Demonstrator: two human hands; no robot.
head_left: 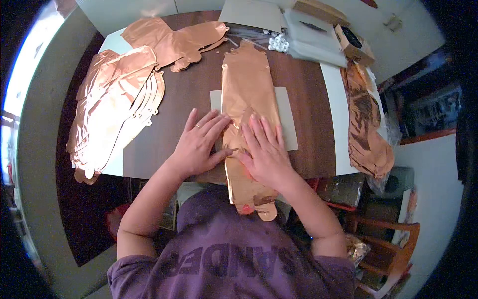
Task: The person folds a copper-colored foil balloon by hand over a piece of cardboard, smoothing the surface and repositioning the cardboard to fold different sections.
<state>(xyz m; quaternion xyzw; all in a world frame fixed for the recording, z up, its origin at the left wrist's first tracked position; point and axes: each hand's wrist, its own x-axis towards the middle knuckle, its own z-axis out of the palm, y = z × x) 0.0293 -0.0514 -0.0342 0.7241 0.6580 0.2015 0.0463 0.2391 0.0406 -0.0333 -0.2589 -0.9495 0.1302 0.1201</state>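
Note:
A long, folded rose-gold foil balloon [249,82] lies flat in front of me, its near end hanging past the table edge toward my shirt. My right hand [264,149] is pressed flat on its middle, fingers stretched out. At the balloon's left edge rests my left hand [200,144], fingers spread, with the fingertips and thumb touching the foil. A ring shows on one of its fingers. Under the balloon lies a pale grey sheet [287,119], partly covered. Neither hand grips anything.
Flat rose-gold foil balloons lie in a stack [112,99] at left, with more foil balloons [181,42] behind. At the back are white rings [279,43], clear plastic bags [313,40] and a small cardboard box [354,45]. Crumpled foil [366,124] hangs at right near a wooden chair [398,249].

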